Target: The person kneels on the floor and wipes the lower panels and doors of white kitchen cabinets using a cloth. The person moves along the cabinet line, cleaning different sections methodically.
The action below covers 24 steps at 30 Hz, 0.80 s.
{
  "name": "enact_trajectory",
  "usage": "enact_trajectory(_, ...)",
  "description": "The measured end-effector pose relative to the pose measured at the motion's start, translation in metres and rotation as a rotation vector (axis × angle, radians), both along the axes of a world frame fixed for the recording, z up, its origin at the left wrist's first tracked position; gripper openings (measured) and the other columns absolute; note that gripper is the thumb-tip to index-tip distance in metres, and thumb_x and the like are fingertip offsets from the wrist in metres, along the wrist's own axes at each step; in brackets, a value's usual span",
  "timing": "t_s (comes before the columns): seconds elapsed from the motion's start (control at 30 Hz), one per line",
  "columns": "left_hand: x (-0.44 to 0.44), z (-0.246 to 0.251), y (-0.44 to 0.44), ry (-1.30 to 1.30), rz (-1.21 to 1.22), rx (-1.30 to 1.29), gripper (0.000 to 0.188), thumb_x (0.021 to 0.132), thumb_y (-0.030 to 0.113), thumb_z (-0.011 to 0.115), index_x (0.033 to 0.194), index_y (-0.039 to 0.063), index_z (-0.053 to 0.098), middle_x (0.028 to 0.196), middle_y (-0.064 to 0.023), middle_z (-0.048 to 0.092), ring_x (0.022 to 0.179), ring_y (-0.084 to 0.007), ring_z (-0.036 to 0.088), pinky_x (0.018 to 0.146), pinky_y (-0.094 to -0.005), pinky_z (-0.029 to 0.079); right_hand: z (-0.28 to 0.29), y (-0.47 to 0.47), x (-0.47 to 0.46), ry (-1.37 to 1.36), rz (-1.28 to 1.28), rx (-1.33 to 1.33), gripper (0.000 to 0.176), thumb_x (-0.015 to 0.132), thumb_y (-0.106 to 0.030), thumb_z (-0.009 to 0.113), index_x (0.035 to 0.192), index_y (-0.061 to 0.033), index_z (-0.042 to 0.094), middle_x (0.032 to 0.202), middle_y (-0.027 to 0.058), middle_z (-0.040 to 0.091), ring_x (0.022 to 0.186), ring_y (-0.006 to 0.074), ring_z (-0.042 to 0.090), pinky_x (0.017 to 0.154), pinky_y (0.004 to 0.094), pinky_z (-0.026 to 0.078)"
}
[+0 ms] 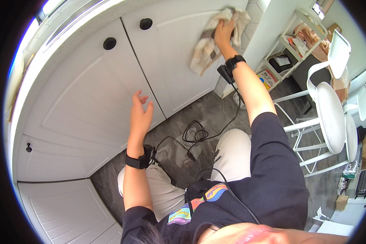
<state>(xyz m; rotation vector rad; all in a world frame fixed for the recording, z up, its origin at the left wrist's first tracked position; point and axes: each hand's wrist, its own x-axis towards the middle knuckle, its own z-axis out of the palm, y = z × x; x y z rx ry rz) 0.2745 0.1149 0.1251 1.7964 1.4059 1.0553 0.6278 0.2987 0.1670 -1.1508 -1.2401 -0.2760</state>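
My right hand (224, 36) grips a beige and brown patterned cloth (206, 50) and presses it to the upper right part of a white cabinet door (170, 55). The cloth is slightly blurred and hangs down below the fingers. My left hand (141, 114) is bare, fingers apart, in front of the neighbouring white cabinet door (88, 88); whether it touches the panel I cannot tell. Each door has a round black knob, one (146, 23) on the right door and one (109, 43) on the left.
Black cables (196, 134) run from my wrist straps and lie looped on the grey floor (183, 164) between my knees. At the right stand white bar stools (331, 117) and a white shelf cart (282, 55) with papers and bags. The countertop edge (58, 36) overhangs the doors.
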Motion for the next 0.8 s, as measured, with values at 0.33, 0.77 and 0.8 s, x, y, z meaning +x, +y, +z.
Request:
enact_trajectory(0.33, -0.003, -0.005, 0.008, -0.03, 0.006, 0.006, 0.05, 0.088, 0.015, 0.052, 0.131, 0.0, 0.033, 0.115, -0.0193, 0.056, 0.109, -0.0308, 0.052, 0.091, -0.0402, 0.041, 0.029, 0.018, 0.027, 0.019, 0.041, -0.013, 0.063, 0.09, -0.024, 0.044, 0.137, 0.011, 0.021, 0.145, 0.0311, 0.012, 0.135, 0.0424, 0.014, 0.111, 0.043, 0.013)
enact_trajectory(0.77, -0.001, -0.007, 0.013, -0.028, -0.047, -0.022, 0.05, 0.087, 0.015, 0.052, 0.131, 0.0, 0.033, 0.115, -0.0173, 0.056, 0.108, -0.0298, 0.053, 0.087, -0.0387, 0.043, 0.0, 0.029, 0.042, 0.044, -0.014, -0.028, 0.061, 0.091, -0.024, 0.042, 0.136, 0.0112, 0.022, 0.141, 0.0303, 0.026, 0.132, 0.0423, 0.023, 0.111, 0.0425, 0.013)
enact_trajectory(0.8, 0.001, -0.008, 0.014, -0.023, -0.052, -0.013, 0.05, 0.087, 0.015, 0.052, 0.131, 0.0, 0.033, 0.115, -0.0172, 0.056, 0.108, -0.0297, 0.052, 0.087, -0.0386, 0.043, 0.019, 0.04, 0.048, 0.047, 0.0, 0.008, 0.061, 0.09, -0.023, 0.042, 0.136, 0.0113, 0.022, 0.137, 0.0307, 0.032, 0.13, 0.0426, 0.026, 0.111, 0.0424, 0.014)
